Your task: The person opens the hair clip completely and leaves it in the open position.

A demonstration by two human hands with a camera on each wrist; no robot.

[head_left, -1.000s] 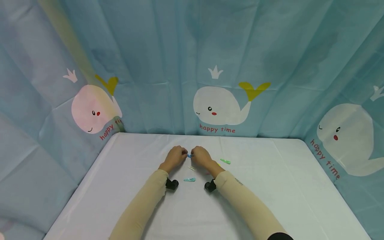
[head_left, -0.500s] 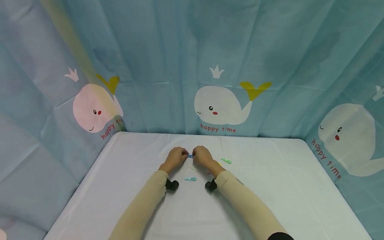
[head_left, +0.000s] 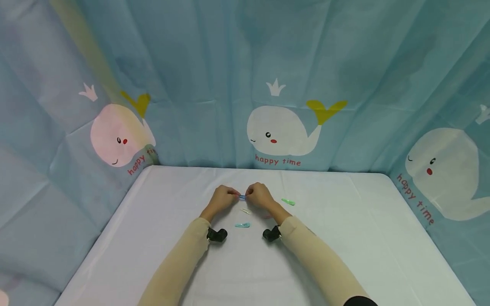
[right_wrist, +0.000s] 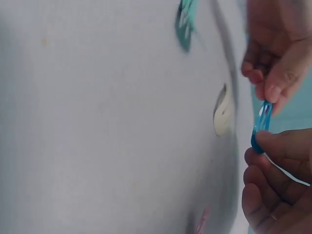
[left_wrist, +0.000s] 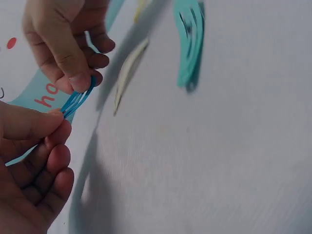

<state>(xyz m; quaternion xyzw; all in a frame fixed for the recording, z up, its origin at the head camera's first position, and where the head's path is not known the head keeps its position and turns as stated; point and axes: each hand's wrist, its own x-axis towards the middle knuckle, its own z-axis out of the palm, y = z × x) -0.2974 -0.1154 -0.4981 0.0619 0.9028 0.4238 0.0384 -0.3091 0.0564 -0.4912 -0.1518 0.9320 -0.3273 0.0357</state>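
Note:
Between my two hands is a small blue snap hair clip, held up at its two ends. My left hand pinches one end between thumb and forefinger. The other end is pinched the same way by my right hand. In the right wrist view the clip hangs between both thumbs, its slim strips showing a gap. Below the hands on the white cloth lie a cream hair clip and a teal one. Partly hidden by the right forearm is a pink clip.
A green hair clip lies to the right of my right hand. Something yellow shows blurred at the top of the left wrist view. Behind the table hangs a blue curtain with printed whales.
Both hands keep their pinch on the blue hair clip, whose strips now look spread apart. The yellow spot beside the right wrist has gone out of sight in the head view.

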